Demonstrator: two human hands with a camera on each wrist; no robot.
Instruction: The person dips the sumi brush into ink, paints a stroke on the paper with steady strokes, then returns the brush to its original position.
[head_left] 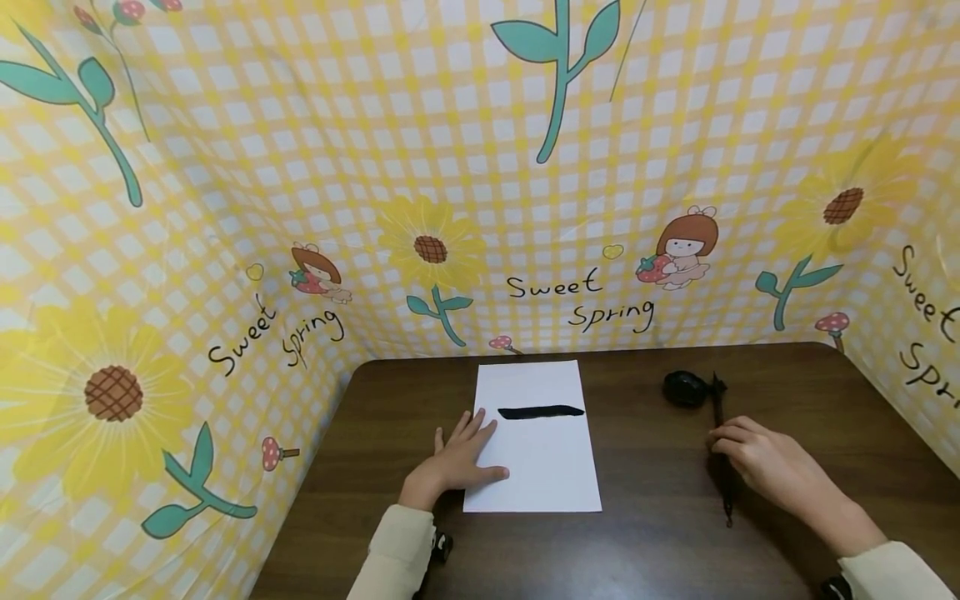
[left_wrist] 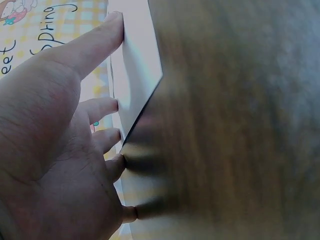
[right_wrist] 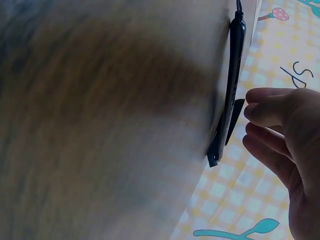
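A white sheet of paper (head_left: pixel 536 467) lies on the table with one thick black stroke (head_left: pixel 540 412) across its upper half. My left hand (head_left: pixel 459 462) rests on the sheet's left edge, fingers spread and thumb out. To the right, a slim black writing brush (head_left: pixel 726 492) lies lengthwise, its far end at a small dark brush rest (head_left: pixel 717 386) and a hanging loop at its near end. My right hand (head_left: pixel 772 467) is over the brush in the head view. In the right wrist view its loosely bent fingers (right_wrist: pixel 270 110) stand a little apart from the brush (right_wrist: pixel 234 70).
A round black ink dish (head_left: pixel 684 389) sits just left of the brush rest. The dark wooden table (head_left: pixel 645 533) is bordered at the back and sides by a yellow checked cloth (head_left: pixel 480 167) with flower prints.
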